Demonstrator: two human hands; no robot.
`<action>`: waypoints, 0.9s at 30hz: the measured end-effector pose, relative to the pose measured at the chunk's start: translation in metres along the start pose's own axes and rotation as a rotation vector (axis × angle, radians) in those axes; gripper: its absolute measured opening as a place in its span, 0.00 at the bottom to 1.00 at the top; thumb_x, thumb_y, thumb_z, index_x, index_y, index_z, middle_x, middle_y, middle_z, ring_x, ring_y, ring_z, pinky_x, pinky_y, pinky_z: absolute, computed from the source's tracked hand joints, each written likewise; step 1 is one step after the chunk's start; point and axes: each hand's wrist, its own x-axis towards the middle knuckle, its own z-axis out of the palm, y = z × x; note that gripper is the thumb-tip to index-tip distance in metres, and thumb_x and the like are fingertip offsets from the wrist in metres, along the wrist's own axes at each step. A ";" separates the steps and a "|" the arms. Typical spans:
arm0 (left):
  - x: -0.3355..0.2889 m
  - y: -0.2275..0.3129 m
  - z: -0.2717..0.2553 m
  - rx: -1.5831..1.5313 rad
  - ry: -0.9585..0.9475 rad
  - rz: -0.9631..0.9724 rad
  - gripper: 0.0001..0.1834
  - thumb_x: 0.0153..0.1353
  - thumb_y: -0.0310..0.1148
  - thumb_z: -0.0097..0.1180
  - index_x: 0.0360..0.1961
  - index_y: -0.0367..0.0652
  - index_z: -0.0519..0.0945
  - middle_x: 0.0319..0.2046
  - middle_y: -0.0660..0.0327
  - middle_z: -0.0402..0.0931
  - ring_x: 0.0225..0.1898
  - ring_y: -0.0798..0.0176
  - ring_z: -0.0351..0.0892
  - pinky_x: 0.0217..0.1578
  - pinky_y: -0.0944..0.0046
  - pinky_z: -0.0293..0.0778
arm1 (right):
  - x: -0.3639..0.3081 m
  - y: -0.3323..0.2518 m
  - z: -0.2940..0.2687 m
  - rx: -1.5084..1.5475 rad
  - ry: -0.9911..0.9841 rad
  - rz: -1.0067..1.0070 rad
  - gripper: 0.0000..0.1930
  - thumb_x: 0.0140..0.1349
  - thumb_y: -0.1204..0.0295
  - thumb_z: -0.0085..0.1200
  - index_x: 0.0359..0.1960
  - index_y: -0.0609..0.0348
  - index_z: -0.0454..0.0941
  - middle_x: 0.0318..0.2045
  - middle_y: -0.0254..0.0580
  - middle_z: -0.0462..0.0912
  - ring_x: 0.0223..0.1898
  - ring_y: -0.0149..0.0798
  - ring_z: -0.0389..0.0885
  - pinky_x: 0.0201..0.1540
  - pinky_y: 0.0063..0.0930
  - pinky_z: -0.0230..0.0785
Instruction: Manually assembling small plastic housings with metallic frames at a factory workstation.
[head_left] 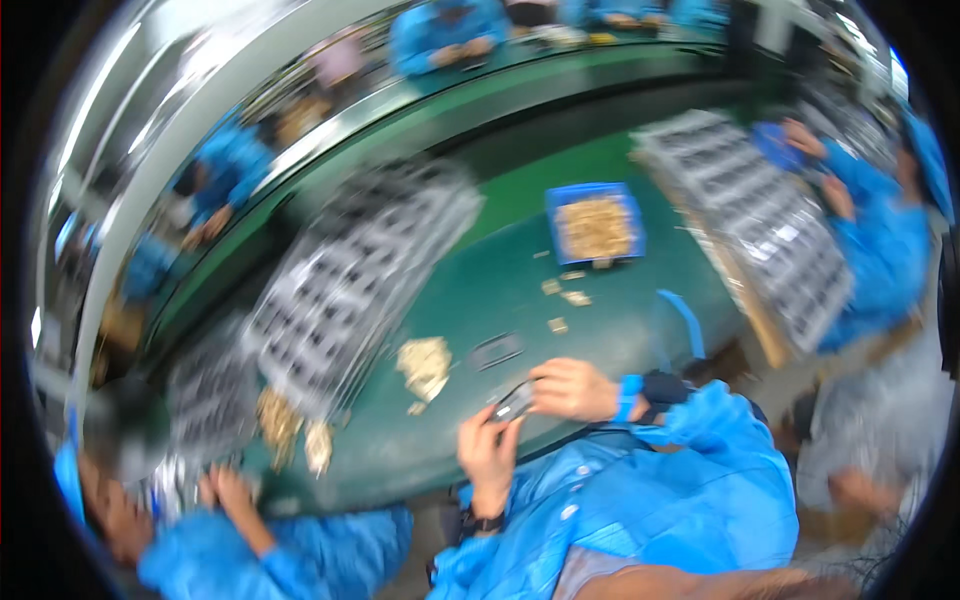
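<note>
Between both hands, above the near edge of the green table, I hold a small dark rectangular part with a greyish face. My left hand grips its lower left end between thumb and fingers. The fingers of my right hand close on its upper right end; a blue band circles that wrist. Just beyond my hands a second dark rectangular part lies flat on the table. To its left is a crumpled cream-coloured heap of small pieces. Blur hides finer detail.
A blue bin of small tan pieces stands farther back, with several loose pieces before it. Stacked clear trays with dark parts lie at left; more trays sit at right. Co-workers in blue flank me. A blue cord curves on the right.
</note>
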 end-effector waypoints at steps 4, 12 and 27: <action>0.011 0.004 0.004 0.023 -0.055 0.053 0.10 0.48 0.29 0.73 0.33 0.44 0.86 0.47 0.59 0.83 0.40 0.54 0.78 0.41 0.58 0.75 | -0.004 0.004 0.002 0.084 -0.137 0.063 0.10 0.53 0.72 0.58 0.37 0.56 0.82 0.42 0.38 0.82 0.51 0.42 0.80 0.51 0.36 0.75; 0.004 0.007 -0.002 -0.034 0.031 0.047 0.08 0.50 0.28 0.71 0.31 0.42 0.84 0.47 0.58 0.82 0.40 0.52 0.79 0.40 0.57 0.76 | 0.012 -0.007 -0.001 0.072 -0.032 0.074 0.08 0.47 0.74 0.67 0.29 0.57 0.82 0.33 0.39 0.82 0.45 0.44 0.81 0.47 0.43 0.74; -0.003 0.008 -0.002 0.026 -0.039 0.052 0.06 0.56 0.33 0.68 0.35 0.47 0.87 0.47 0.63 0.82 0.43 0.55 0.78 0.44 0.59 0.72 | 0.011 -0.011 -0.007 0.114 -0.058 0.110 0.08 0.48 0.72 0.68 0.30 0.57 0.82 0.35 0.37 0.81 0.47 0.44 0.81 0.46 0.38 0.73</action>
